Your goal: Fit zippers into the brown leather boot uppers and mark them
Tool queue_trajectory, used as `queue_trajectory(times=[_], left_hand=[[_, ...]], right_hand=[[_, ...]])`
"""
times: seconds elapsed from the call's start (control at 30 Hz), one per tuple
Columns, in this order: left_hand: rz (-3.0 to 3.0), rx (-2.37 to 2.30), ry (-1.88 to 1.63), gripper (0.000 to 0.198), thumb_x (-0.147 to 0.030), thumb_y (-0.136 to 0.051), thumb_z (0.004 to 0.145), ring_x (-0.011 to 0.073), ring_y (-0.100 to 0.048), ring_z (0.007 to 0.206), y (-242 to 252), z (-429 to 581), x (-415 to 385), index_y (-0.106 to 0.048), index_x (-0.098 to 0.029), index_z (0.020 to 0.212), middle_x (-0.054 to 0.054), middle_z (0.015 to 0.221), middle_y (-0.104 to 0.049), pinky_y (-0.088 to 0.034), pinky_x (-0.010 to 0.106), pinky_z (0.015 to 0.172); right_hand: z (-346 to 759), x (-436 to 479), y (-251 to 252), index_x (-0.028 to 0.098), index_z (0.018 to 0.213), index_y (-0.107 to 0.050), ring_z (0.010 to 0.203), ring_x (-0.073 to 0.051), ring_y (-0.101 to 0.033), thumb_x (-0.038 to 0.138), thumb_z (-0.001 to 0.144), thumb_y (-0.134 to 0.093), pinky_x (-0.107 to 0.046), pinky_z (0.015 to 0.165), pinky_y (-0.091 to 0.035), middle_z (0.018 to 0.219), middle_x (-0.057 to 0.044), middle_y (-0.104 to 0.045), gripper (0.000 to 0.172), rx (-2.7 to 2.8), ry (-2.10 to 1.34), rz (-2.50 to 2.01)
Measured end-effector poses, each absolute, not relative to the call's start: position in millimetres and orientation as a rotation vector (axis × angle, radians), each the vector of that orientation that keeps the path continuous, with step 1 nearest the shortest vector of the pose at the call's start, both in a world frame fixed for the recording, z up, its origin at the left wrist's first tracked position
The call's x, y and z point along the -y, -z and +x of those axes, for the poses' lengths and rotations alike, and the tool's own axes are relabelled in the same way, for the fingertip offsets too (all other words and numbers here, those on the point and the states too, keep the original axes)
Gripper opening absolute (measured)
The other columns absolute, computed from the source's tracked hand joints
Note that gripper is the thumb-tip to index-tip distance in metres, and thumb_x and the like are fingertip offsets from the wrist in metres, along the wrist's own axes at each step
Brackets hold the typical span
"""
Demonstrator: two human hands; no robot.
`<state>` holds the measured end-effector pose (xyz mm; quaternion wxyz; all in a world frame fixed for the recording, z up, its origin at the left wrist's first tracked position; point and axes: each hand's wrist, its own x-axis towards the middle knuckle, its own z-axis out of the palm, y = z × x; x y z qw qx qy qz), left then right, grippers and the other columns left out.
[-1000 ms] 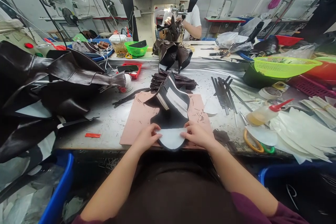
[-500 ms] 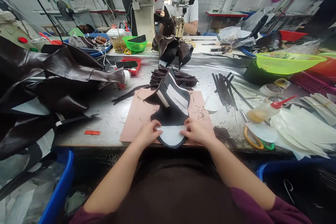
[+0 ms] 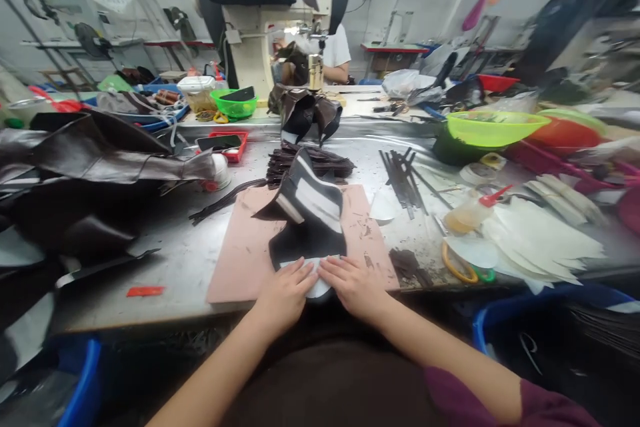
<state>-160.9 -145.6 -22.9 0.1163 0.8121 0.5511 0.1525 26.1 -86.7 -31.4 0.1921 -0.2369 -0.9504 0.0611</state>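
A dark leather shoe upper (image 3: 306,213) lies on a pink cutting mat (image 3: 240,253) at the near edge of the metal table (image 3: 165,260). A white lining piece (image 3: 314,273) sits on its near end, mostly hidden under my hands. My left hand (image 3: 284,292) lies flat on the left part of the white piece, fingers stretched out. My right hand (image 3: 354,283) lies flat on the right part, its fingers also extended. The fingertips of both hands nearly meet over the middle.
Dark leather pieces (image 3: 85,173) are heaped at the left. A stack of cut pieces (image 3: 310,163) lies behind the mat, black strips (image 3: 400,170) to the right. White cut pieces (image 3: 540,240), a glue bottle (image 3: 467,213), scissors (image 3: 460,267) and a green basket (image 3: 493,127) fill the right. A person works at a sewing machine (image 3: 270,20) beyond.
Both hands went from pinching the white piece's outer edges to lying flat on top of it, meeting in the middle. The camera view shifted, so the scene sits further left.
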Motion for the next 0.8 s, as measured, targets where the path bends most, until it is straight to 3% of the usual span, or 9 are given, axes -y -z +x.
queue_trajectory(times=[0.1, 0.17, 0.3, 0.4, 0.53, 0.63, 0.7, 0.73, 0.8], left_hand=[[2.586, -1.646, -0.381, 0.039, -0.029, -0.048, 0.081, 0.0337, -0.048, 0.118, 29.2, -164.6, 144.1, -0.057, -0.022, 0.119, 0.012, 0.126, -0.054, -0.043, 0.049, 0.092], [2.778, -1.655, -0.336, 0.050, -0.040, -0.057, 0.076, 0.0373, -0.047, 0.118, 35.8, -166.0, 140.7, -0.052, -0.031, 0.124, 0.012, 0.131, -0.049, -0.042, 0.050, 0.090], [3.075, -1.636, -0.464, 0.055, -0.020, -0.052, 0.076, 0.0318, -0.051, 0.115, 45.4, -171.0, 138.6, -0.045, -0.037, 0.128, 0.008, 0.130, -0.051, -0.036, 0.044, 0.095], [3.089, -1.599, -0.518, 0.041, -0.030, -0.049, 0.081, 0.0287, -0.048, 0.119, 46.0, -193.2, 150.3, -0.053, -0.035, 0.121, 0.005, 0.130, -0.051, -0.030, 0.042, 0.101], [2.831, -1.868, -0.525, 0.027, -0.037, -0.043, 0.083, 0.0269, -0.046, 0.121, 36.6, -256.8, 182.5, -0.063, -0.029, 0.099, 0.002, 0.124, -0.057, -0.026, 0.045, 0.104], [2.552, -2.352, -0.524, 0.026, -0.034, -0.040, 0.084, 0.0307, -0.054, 0.109, 16.0, -292.3, 198.6, -0.063, -0.024, 0.091, 0.005, 0.102, -0.068, -0.033, 0.050, 0.097], [2.455, -2.623, -0.613, 0.026, -0.032, -0.040, 0.084, 0.0307, -0.058, 0.101, -0.2, -289.7, 194.2, -0.063, -0.020, 0.087, 0.008, 0.093, -0.069, -0.039, 0.049, 0.092], [2.487, -2.629, -0.725, 0.026, -0.032, -0.041, 0.084, 0.0288, -0.058, 0.101, -6.7, -279.9, 186.6, -0.063, -0.019, 0.086, 0.010, 0.097, -0.068, -0.041, 0.045, 0.091], [2.641, -2.337, -0.687, 0.028, -0.032, -0.042, 0.084, 0.0240, -0.054, 0.110, -14.1, -249.1, 163.4, -0.063, -0.020, 0.100, 0.009, 0.113, -0.063, -0.039, 0.039, 0.097]], right_hand=[[39.2, 65.0, 20.7, 0.021, 0.104, -0.065, 0.105, -0.018, -0.056, 0.015, 0.077, -0.051, -0.030, 0.090, -0.043, 0.115, -0.003, -0.063, 0.031, 2.790, -0.124, -0.724], [60.3, 34.3, 7.2, 0.021, 0.094, -0.068, 0.101, -0.019, -0.057, 0.015, 0.075, -0.053, -0.031, 0.090, -0.043, 0.112, -0.005, -0.064, 0.025, 2.807, -0.039, -0.919], [131.8, -39.9, -19.5, 0.013, 0.086, -0.068, 0.106, -0.028, -0.053, 0.000, 0.069, -0.047, -0.047, 0.095, -0.034, 0.108, -0.018, -0.062, 0.030, 2.620, 0.159, -1.439], [182.1, -79.4, -26.3, 0.013, 0.074, -0.066, 0.101, -0.033, -0.054, -0.002, 0.064, -0.049, -0.055, 0.095, -0.028, 0.093, -0.021, -0.065, 0.025, 2.546, 0.186, -1.660], [222.6, -91.9, -25.4, 0.017, 0.060, -0.061, 0.088, -0.030, -0.059, -0.001, 0.061, -0.050, -0.049, 0.093, -0.033, 0.072, -0.015, -0.065, 0.021, 2.514, 0.217, -1.719], [240.5, -83.4, -27.6, 0.020, 0.066, -0.061, 0.086, -0.029, -0.059, 0.004, 0.067, -0.047, -0.047, 0.088, -0.037, 0.072, -0.013, -0.064, 0.021, 2.411, 0.285, -1.715], [245.6, -75.3, -31.3, 0.019, 0.081, -0.063, 0.088, -0.032, -0.059, 0.014, 0.074, -0.049, -0.050, 0.084, -0.039, 0.082, -0.017, -0.064, 0.017, 2.290, 0.353, -1.733], [245.2, -70.9, -34.0, 0.018, 0.090, -0.063, 0.089, -0.034, -0.059, 0.022, 0.076, -0.051, -0.051, 0.081, -0.041, 0.088, -0.019, -0.064, 0.018, 2.189, 0.389, -1.750], [238.1, -61.2, -42.2, 0.015, 0.103, -0.061, 0.088, -0.034, -0.060, 0.038, 0.075, -0.059, -0.049, 0.074, -0.046, 0.094, -0.021, -0.063, 0.036, 1.856, 0.317, -1.693]])
